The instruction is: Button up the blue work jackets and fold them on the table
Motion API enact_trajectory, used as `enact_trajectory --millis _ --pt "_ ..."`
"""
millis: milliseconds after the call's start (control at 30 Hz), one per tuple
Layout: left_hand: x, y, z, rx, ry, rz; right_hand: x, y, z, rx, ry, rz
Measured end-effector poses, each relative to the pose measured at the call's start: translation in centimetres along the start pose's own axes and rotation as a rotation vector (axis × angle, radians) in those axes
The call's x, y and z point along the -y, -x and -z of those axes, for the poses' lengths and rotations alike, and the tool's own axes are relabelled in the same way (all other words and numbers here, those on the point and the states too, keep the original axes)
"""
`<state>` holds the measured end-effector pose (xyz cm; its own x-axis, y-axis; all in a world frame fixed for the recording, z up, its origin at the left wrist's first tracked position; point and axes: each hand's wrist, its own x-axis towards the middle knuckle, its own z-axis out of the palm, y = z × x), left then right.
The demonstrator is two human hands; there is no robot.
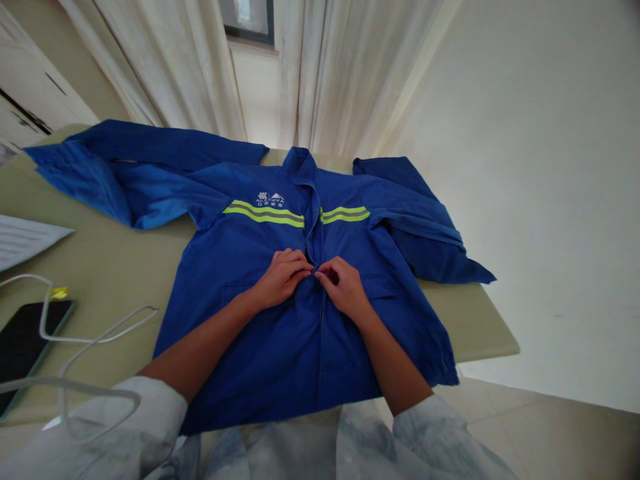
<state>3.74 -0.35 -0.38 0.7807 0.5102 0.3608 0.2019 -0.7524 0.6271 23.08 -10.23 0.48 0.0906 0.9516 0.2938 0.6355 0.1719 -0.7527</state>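
Note:
A blue work jacket [260,333] with yellow-green reflective stripes lies front-up on a beige table [115,267], its sleeves spread to both sides. My left hand [281,275] and my right hand [341,285] meet at the jacket's front placket, about mid-chest. Both hands have their fingers pinched on the placket edges, fingertips almost touching. Whatever small part they pinch is hidden under the fingers.
A black phone [25,343] lies at the left near edge of the table, with white cables [75,337] looping over it. A sheet of paper [25,240] lies further left. Curtains [320,73] hang behind the table; the table's right edge drops to a tiled floor.

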Motion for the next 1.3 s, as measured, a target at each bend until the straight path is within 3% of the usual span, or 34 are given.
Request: enact_trajectory --millis 367,667,933,1100,1300 --pt "-0.2 -0.1 0.3 0.11 -0.02 0.006 0.6 0.3 -0.8 -0.09 0.148 -0.042" --pt "-0.2 -0.3 0.4 0.1 -0.019 0.0 1.3 0.6 -1.5 -0.145 0.216 -0.085" --pt "0.3 -0.2 0.0 0.053 -0.014 -0.02 1.0 0.5 -1.5 -0.134 0.11 -0.089" --pt "-0.3 0.0 1.2 0.056 -0.162 -0.091 0.1 -0.1 -1.0 -0.255 0.062 -0.155" --pt "0.8 0.1 2.5 0.074 -0.321 0.077 -0.2 -0.3 -0.1 -0.337 -0.019 -0.19"
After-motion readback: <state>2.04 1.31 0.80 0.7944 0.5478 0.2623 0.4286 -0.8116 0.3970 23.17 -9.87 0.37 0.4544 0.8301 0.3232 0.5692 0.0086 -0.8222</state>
